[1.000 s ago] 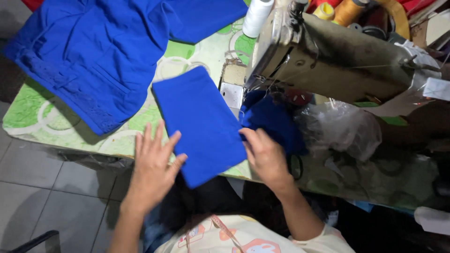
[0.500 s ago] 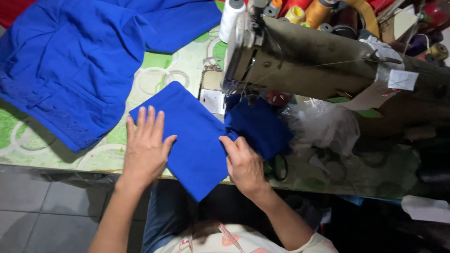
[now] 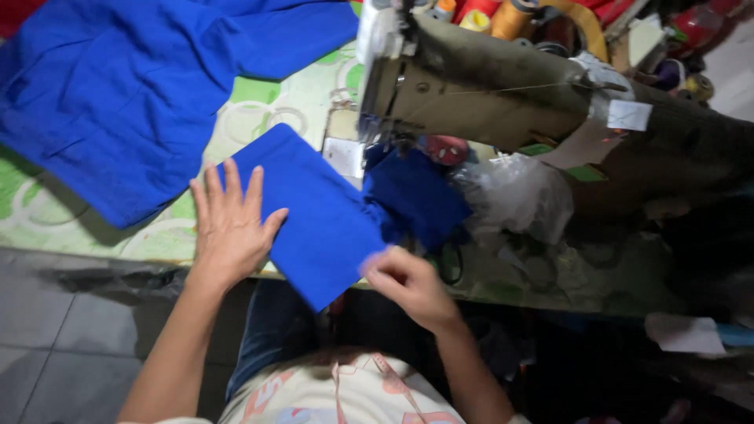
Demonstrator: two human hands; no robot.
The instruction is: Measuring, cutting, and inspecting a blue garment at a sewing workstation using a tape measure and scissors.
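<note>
A folded blue fabric piece lies on the green patterned table, one corner hanging over the front edge. My left hand rests flat on its left side, fingers spread. My right hand is at the piece's lower right edge with fingers curled, blurred; whether it pinches the cloth is unclear. More blue cloth is bunched under the head of the olive sewing machine, just right of the piece.
A large blue garment is spread over the table's left. Thread cones stand behind the machine. A crumpled clear plastic bag lies under the machine arm. Grey tiled floor shows at lower left.
The view has shifted and the scene appears further left. My right hand slid from flat on the piece down to its lower right edge and curled. My left hand stays flat.
</note>
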